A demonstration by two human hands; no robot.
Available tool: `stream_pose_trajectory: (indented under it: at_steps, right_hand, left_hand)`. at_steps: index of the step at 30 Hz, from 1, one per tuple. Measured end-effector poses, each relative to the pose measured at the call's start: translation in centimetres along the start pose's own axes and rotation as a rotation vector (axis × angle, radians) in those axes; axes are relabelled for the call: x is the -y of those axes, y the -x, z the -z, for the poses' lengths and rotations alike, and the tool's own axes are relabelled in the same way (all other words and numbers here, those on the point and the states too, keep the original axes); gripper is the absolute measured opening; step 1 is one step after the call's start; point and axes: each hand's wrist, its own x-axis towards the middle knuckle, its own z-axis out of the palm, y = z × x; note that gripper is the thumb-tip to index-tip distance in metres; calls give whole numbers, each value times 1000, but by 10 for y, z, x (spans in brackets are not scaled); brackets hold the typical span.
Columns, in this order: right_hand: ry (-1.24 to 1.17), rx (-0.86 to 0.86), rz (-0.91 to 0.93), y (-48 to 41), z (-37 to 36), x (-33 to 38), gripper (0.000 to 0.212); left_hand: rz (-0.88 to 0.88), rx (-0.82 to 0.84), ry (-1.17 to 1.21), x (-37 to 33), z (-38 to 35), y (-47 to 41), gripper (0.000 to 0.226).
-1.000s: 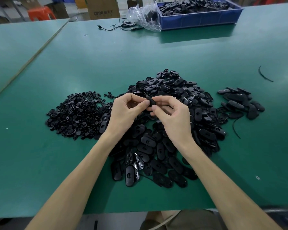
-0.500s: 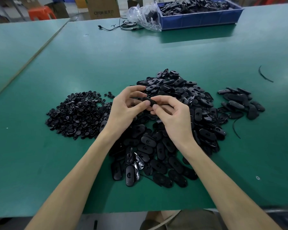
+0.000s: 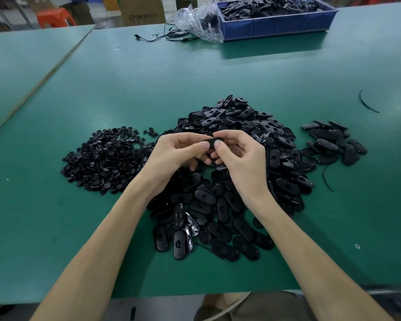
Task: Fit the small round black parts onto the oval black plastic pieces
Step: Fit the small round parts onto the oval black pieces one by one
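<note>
On my feed, the left hand (image 3: pixel 171 156) and the right hand (image 3: pixel 241 163) meet above the green table (image 3: pixel 148 84), both pinching one oval black plastic piece (image 3: pixel 209 144) between thumbs and curled fingers. Both thumb tips press on its upper face. I cannot tell whether a round part sits on it. Directly beneath the hands lies the large heap of oval black plastic pieces (image 3: pixel 241 205). The pile of small round black parts (image 3: pixel 107 158) lies just left of it, and a smaller cluster of oval pieces (image 3: pixel 331 142) lies to the right. At the far edge I see a blue plastic bin (image 3: pixel 278 24) of dark parts, with a crumpled clear plastic bag (image 3: pixel 199 19) touching it.
</note>
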Motion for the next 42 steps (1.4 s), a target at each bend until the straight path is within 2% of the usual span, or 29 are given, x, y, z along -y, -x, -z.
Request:
stream_pose_trajectory:
  at_steps: [8,13,24,30,42]
  right_hand:
    - [66,21,17,0,-1,0,17]
    - [75,20,-16,1,-2,-4,12]
    - [164,52,-10,3,-4,-1,25]
    - [144,41,-3,3,-4,1,15]
    - [27,35,-6,2,-3,1,14]
  left_hand:
    - [-57,-58,-26,4,-2,-1,15]
    - [-60,-97,50,5,-3,-2,17]
    - [-120,-90,94,-1,-5,1,11]
    - [-160,-29,47,-1,-7,2,15]
    - [-185,-40,-107,1,-13,1,17]
